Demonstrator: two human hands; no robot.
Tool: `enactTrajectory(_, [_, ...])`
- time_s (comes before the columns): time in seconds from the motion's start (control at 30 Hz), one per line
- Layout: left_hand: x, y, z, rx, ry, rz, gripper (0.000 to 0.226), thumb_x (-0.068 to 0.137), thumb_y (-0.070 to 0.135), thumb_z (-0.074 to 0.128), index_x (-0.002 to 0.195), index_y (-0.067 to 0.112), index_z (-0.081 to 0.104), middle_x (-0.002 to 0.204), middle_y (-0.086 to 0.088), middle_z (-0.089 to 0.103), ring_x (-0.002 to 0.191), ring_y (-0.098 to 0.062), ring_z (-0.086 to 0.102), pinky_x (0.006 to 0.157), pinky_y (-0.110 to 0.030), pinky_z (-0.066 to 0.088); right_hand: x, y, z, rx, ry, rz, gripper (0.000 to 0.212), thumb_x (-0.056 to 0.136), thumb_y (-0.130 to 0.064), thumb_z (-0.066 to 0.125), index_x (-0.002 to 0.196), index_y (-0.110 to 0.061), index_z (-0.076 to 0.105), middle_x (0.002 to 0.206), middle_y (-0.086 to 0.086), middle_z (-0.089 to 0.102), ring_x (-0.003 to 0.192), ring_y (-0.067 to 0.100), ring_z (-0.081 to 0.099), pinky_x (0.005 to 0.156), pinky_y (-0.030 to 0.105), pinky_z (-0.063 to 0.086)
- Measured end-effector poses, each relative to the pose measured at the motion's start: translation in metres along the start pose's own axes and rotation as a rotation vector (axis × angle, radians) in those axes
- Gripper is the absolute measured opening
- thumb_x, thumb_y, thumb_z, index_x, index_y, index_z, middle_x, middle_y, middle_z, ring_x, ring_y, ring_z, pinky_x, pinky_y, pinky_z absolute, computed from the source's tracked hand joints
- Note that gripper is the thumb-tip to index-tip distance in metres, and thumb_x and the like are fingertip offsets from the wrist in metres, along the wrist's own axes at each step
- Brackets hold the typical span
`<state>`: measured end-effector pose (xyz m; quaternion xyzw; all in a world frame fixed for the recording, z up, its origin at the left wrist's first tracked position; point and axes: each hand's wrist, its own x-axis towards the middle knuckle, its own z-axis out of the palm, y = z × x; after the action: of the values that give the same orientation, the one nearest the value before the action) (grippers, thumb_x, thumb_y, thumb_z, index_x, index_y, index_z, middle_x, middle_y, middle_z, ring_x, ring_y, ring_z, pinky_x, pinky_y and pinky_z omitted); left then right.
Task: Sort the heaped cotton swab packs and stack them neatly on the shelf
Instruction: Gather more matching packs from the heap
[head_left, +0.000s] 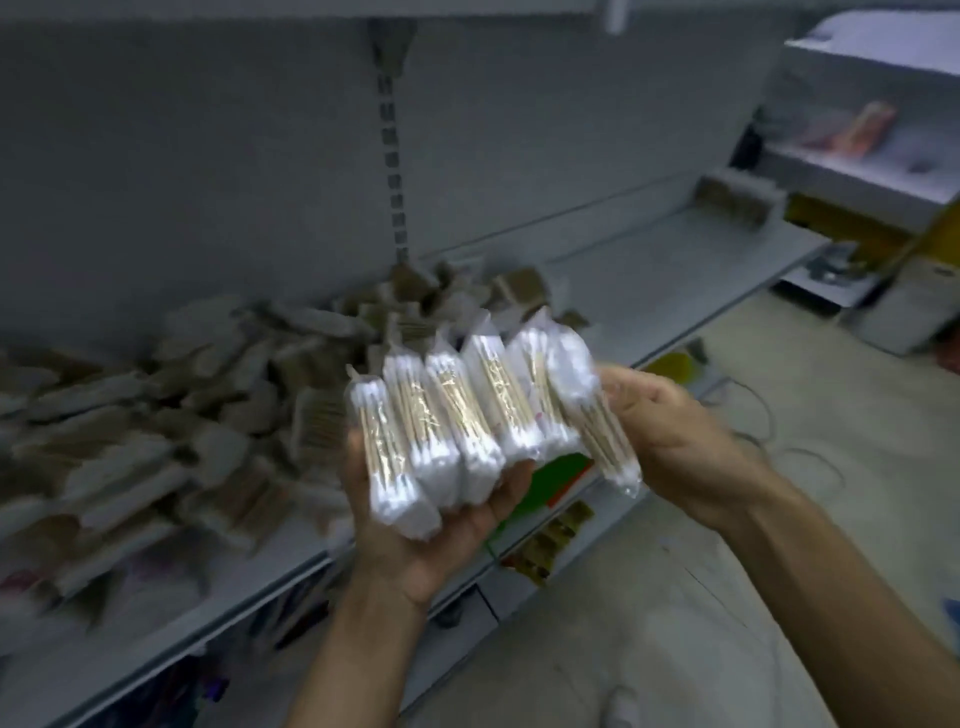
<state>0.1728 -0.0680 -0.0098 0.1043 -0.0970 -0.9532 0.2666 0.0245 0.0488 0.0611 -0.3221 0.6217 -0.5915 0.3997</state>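
grip, left hand (441, 519): palm up, thumb and fingers curled round a row of packs (457, 410) that stand side by side on edge across the palm. grip, right hand (670, 431): grasping one end pack (587, 415) at the right of that row, touching its neighbour and tilted slightly out of line. both hands are held in front of the shelf (649, 275), above its front edge and clear of its surface.

location of remaining stock: a loose heap (182, 415) of swab packs covers the left and middle of the shelf, with packs lying at all angles and overlapping. the view is blurred there, so no count is possible.

finished work: one small stack (737, 200) sits against the back panel at the far right of the shelf, well apart from the heap. it appears squared up, though blur hides the detail. bare shelf lies between it and the heap.

progress assessment: early stage. most packs remain unsorted in the heap; only the far stack and the handful in the hands have been dealt with. the current step is judged to be aligning the gathered packs into an even bundle. remaining steps: set this bundle down beside the stack, then repeat until the heap is cleared.
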Motion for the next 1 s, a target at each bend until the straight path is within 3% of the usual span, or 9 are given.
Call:
enactTrajectory(0.03, [0.003,-0.012,0.005,-0.001,-0.098,-0.025,0.041,0.068,0.045,0.077,0.086,0.008,0.079,0.101,-0.017,0.072,0.088,-0.039,0.070,0.071,-0.055,0.056,-0.012,0.002,-0.010,0.073,0.104,-0.012,0.035,0.081,-0.032,0.057,0.103,-0.006,0.066,0.092,0.008,0.072,0.078,0.017,0.068,0.067,0.026,0.056])
enactTrajectory(0.07, [0.001,-0.020,0.015,0.021,-0.137,-0.075,0.046,0.059,0.043,0.084,0.091,0.011,0.078,0.106,-0.016,0.071,0.092,-0.039,0.069,0.073,-0.054,0.056,-0.023,0.006,-0.021,0.139,0.226,-0.026,0.041,0.076,-0.035,0.059,0.102,-0.004,0.066,0.089,0.009,0.072,0.075,0.016,0.067,0.064,0.025,0.055])
enactTrajectory(0.13, [0.008,-0.047,0.020,0.034,-0.161,-0.100,0.061,0.046,0.038,0.092,0.100,0.014,0.077,0.115,-0.014,0.068,0.102,-0.037,0.066,0.079,-0.052,0.055,-0.044,0.019,-0.046,0.212,0.498,-0.053,0.046,0.077,-0.036,0.061,0.108,-0.002,0.062,0.094,0.011,0.071,0.080,0.020,0.066,0.068,0.030,0.056])
enactTrajectory(0.23, [0.022,-0.088,0.032,0.048,-0.291,-0.233,0.057,0.079,0.045,0.070,0.126,0.015,0.063,0.137,-0.012,0.055,0.129,-0.033,0.049,0.104,-0.049,0.040,-0.078,0.037,-0.085,0.308,0.783,-0.067,0.013,0.091,-0.020,0.057,0.098,-0.009,0.061,0.089,0.007,0.069,0.087,0.023,0.065,0.079,0.040,0.055])
enactTrajectory(0.27, [0.026,-0.106,0.038,0.045,-0.300,-0.251,0.058,0.078,0.045,0.071,0.127,0.016,0.063,0.137,-0.011,0.055,0.129,-0.032,0.049,0.104,-0.048,0.040,-0.090,0.042,-0.098,0.349,0.826,-0.077,0.007,0.093,-0.015,0.055,0.093,-0.011,0.060,0.086,0.005,0.068,0.086,0.022,0.064,0.078,0.039,0.055])
enactTrajectory(0.4, [0.036,-0.190,0.064,0.054,-0.289,-0.235,0.077,0.040,0.041,0.094,0.111,0.020,0.073,0.126,-0.011,0.063,0.109,-0.033,0.064,0.081,-0.045,0.057,-0.138,0.055,-0.150,0.351,0.879,-0.112,0.017,0.089,-0.010,0.059,0.105,-0.005,0.062,0.096,0.006,0.072,0.093,0.022,0.068,0.083,0.034,0.053])
enactTrajectory(0.5, [0.044,-0.251,0.084,0.082,-0.308,-0.258,0.077,0.042,0.040,0.093,0.113,0.018,0.072,0.126,-0.013,0.063,0.110,-0.036,0.063,0.083,-0.046,0.056,-0.164,0.055,-0.198,0.333,0.893,-0.174,0.027,0.086,-0.011,0.063,0.112,-0.006,0.059,0.103,0.006,0.072,0.099,0.020,0.068,0.088,0.033,0.054])
enactTrajectory(0.67, [0.062,-0.313,0.102,0.077,-0.318,-0.211,0.075,0.046,0.042,0.091,0.115,0.019,0.071,0.126,-0.013,0.063,0.113,-0.036,0.061,0.087,-0.046,0.055,-0.181,0.050,-0.269,0.290,0.849,-0.198,0.037,0.089,-0.009,0.060,0.124,-0.015,0.053,0.102,0.002,0.072,0.097,0.015,0.069,0.084,0.029,0.056])
enactTrajectory(1.0, [0.167,-0.378,0.110,0.056,-0.206,-0.133,0.086,0.038,0.042,0.094,0.117,0.019,0.069,0.128,-0.016,0.060,0.113,-0.038,0.060,0.086,-0.048,0.055,-0.119,0.067,-0.381,0.301,0.781,-0.137,0.028,0.086,0.001,0.061,0.110,-0.013,0.056,0.096,-0.001,0.074,0.091,0.012,0.069,0.075,0.022,0.057])
